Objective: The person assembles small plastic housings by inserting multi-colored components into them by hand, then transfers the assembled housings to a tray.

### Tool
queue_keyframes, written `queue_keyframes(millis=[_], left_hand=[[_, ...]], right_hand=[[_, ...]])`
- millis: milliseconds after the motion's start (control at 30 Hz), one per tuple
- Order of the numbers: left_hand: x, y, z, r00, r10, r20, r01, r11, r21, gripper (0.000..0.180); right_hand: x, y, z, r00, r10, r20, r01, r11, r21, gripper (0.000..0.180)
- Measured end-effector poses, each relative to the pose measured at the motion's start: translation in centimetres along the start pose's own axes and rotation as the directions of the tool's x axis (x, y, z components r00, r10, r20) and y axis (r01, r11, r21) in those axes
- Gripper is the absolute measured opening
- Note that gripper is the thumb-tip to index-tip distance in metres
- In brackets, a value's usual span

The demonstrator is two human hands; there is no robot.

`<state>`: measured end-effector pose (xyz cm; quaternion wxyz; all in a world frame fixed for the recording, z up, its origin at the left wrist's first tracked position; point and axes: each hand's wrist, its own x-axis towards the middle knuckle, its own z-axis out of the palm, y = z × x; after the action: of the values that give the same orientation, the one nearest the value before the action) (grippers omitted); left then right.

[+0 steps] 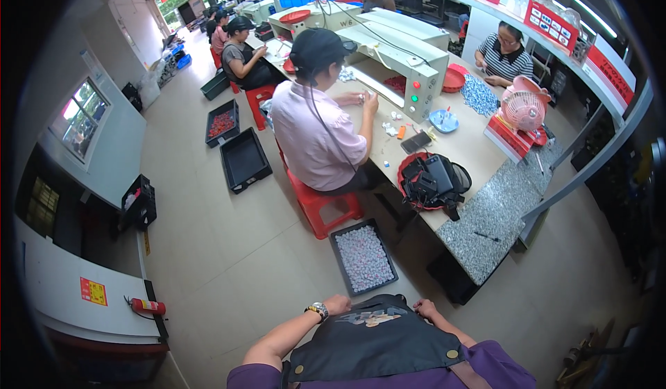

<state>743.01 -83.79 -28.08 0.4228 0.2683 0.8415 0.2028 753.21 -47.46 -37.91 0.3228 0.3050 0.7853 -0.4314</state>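
Observation:
My left hand [338,304], with a metal watch [318,310] on its wrist, is closed beside the upper left edge of the black apron [374,344] that I wear. What its fingers hold, if anything, is hidden. At the apron's other side, my right hand [426,309] is curled with its fingertips on the cloth edge. Just beyond my hands a black tray [354,288] full of small pale round pieces [363,257] rests on the floor.
A seated co-worker in a pink shirt [312,125] handles small pieces at the long table [479,174]. A red stool [316,205] is under that person. On the table's near end is a speckled slab [485,222]. Black crates [246,158] line the aisle.

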Motion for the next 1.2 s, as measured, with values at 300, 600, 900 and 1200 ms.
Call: queue_keyframes(millis=[300, 600, 900, 1200], left_hand=[[0.3, -0.6, 0.8, 0.998, 0.064, -0.009, -0.064, 0.997, -0.031, 0.024], [0.5, -0.5, 0.8, 1.0, 0.005, 0.022, -0.005, 0.999, -0.033, 0.025], [0.5, -0.4, 0.8, 0.998, 0.06, 0.017, -0.06, 0.998, -0.033, 0.023], [0.9, -0.5, 0.4, 0.997, 0.057, 0.042, -0.057, 0.998, -0.018, 0.024]], right_hand=[[-0.3, 0.6, 0.1, 0.998, 0.053, 0.023, -0.054, 0.998, 0.037, 0.021], [0.0, 1.8, 0.8, 1.0, 0.005, 0.009, -0.005, 0.999, 0.045, 0.02], [-0.3, 1.7, 0.5, 0.998, 0.055, 0.03, -0.058, 0.995, 0.078, 0.02], [0.7, 2.5, 1.5, 1.0, 0.009, -0.015, -0.008, 0.997, 0.072, 0.016]])
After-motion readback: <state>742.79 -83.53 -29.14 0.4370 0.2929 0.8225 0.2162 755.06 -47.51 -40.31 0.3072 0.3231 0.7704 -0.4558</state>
